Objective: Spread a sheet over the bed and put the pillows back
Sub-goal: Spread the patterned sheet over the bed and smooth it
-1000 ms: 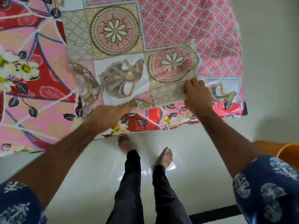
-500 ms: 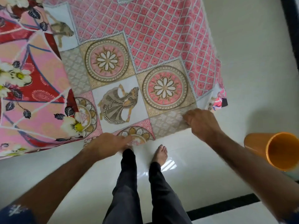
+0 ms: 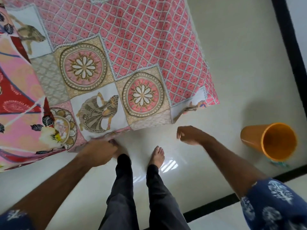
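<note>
Sheet (image 3: 126, 52): pink patchwork print with lattice, medallion and dancer panels, spread over the bed and hanging past its near edge and right-hand corner.
Change: a second ago both hands held the sheet's near hem with a strip of the floral cover showing below it; half a second ago the right hand was still at the hem. Now the sheet hangs lower over that strip along the near side, the right hand has let go, and the view has swung so the sheet's corner sits further right.
Sheet direction: the near hem runs from lower left up to the right; the long run of cloth goes away from the person toward the top of the view, and the free corner (image 3: 172, 121) points down at the floor (image 3: 240, 72).
Left hand (image 3: 98, 151): at the hem left of centre, fingers curled on the cloth edge; blur hides the exact grip.
Right hand (image 3: 191, 135): clear of the sheet, just below and right of the free corner, fingers loosely curled, holding nothing.
Floral cover (image 3: 16, 97): red and pink, still exposed on the left.
Bin (image 3: 272, 140): orange, on the floor well right of the sheet.
Feet (image 3: 157, 155): bare, on the floor below the hem.
</note>
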`<act>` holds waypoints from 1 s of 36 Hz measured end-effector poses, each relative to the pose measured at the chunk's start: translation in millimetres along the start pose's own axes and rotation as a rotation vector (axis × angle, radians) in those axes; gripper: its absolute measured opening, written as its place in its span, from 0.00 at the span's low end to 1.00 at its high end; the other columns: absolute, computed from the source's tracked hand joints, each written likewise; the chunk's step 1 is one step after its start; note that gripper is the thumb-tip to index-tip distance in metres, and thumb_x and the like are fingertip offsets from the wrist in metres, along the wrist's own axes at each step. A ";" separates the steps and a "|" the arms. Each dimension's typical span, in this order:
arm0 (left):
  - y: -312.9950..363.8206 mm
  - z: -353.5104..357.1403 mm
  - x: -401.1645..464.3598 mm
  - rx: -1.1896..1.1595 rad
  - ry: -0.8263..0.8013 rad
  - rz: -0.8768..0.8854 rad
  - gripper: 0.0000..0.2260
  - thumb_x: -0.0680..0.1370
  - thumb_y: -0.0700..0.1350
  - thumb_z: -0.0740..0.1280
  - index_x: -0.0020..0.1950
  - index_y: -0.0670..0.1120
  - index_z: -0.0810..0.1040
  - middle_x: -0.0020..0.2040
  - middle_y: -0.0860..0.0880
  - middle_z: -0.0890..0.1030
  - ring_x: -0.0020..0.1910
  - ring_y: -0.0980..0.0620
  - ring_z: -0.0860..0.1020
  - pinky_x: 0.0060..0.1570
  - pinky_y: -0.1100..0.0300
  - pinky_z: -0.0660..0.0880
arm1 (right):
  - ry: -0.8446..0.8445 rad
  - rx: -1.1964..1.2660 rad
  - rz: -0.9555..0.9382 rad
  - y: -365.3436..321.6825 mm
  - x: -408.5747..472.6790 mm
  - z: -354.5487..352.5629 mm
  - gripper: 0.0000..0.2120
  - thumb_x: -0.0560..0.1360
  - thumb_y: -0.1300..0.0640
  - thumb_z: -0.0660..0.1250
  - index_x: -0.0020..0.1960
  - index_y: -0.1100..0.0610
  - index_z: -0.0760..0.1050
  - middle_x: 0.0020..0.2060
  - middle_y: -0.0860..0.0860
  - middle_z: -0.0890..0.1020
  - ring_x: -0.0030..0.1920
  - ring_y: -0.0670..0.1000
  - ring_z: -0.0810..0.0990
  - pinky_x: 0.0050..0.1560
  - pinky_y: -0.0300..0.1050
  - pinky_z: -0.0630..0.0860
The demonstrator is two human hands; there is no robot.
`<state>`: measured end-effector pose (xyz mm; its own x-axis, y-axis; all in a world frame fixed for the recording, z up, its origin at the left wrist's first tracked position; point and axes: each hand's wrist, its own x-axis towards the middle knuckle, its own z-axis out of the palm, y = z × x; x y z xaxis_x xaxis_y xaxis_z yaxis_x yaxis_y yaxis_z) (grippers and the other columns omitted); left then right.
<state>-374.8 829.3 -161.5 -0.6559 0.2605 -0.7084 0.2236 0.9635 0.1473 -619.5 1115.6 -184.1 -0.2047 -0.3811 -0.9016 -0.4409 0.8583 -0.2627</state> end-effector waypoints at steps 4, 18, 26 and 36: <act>4.3 -27.7 39.5 -0.013 0.300 -0.016 0.16 0.66 0.40 0.77 0.51 0.45 0.80 0.48 0.45 0.80 0.41 0.43 0.80 0.35 0.49 0.76 | 0.336 0.879 0.198 32.3 2.1 -10.2 0.08 0.79 0.63 0.63 0.49 0.52 0.77 0.43 0.53 0.82 0.40 0.50 0.78 0.37 0.39 0.70; -2.3 -109.8 146.2 -0.151 0.249 -0.365 0.53 0.71 0.58 0.77 0.83 0.52 0.43 0.82 0.41 0.44 0.79 0.29 0.43 0.71 0.27 0.56 | 0.484 1.973 0.234 74.0 30.9 -59.9 0.07 0.76 0.49 0.73 0.49 0.51 0.78 0.43 0.48 0.83 0.45 0.48 0.82 0.48 0.43 0.78; 13.3 -119.3 148.4 -0.106 0.147 -0.368 0.52 0.73 0.60 0.74 0.82 0.55 0.37 0.83 0.45 0.39 0.78 0.26 0.42 0.70 0.24 0.53 | 0.663 1.891 0.448 135.1 7.1 -36.1 0.11 0.78 0.49 0.71 0.42 0.52 0.74 0.39 0.48 0.77 0.41 0.47 0.78 0.45 0.45 0.72; 7.3 -103.5 152.8 -0.020 0.243 -0.372 0.57 0.63 0.62 0.80 0.82 0.53 0.48 0.81 0.42 0.53 0.74 0.21 0.56 0.61 0.20 0.62 | 0.407 2.165 0.567 127.2 48.7 -22.8 0.19 0.81 0.47 0.60 0.69 0.51 0.70 0.63 0.51 0.75 0.61 0.54 0.79 0.64 0.56 0.70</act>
<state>-548.0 882.5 -197.3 -0.8403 -0.0990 -0.5331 -0.0718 0.9948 -0.0717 -705.4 1198.5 -253.6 -0.1576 0.1694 -0.9729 0.9418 -0.2704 -0.1996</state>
